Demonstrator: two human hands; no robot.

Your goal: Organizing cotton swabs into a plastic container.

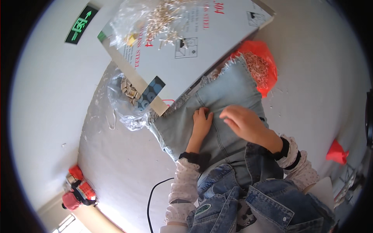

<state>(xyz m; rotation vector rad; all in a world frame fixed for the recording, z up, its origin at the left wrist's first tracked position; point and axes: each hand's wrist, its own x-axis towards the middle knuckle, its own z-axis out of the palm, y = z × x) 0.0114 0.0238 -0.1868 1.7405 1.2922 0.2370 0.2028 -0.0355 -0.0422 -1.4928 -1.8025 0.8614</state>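
Note:
My left hand (pixel 201 123) rests on the light-blue frayed denim cloth (pixel 233 89) over my lap. Its fingers are slightly bent, their tips touch the cloth beside a seam, and nothing shows in them. To its right my right hand (pixel 246 124) is held above the same cloth. Its fingers bend toward the left hand with the thumb a little apart, and I see nothing between them. The undersides of both hands are hidden.
Ahead stands a film-covered board (pixel 202 50) bearing a clear bag of thin pale sticks (pixel 165 19). A clear bag of wooden pieces (pixel 130 91) hangs by its left corner. A red bag of small reddish pieces (pixel 258 68) sits to the right. A black cable (pixel 149 206) curves at lower left.

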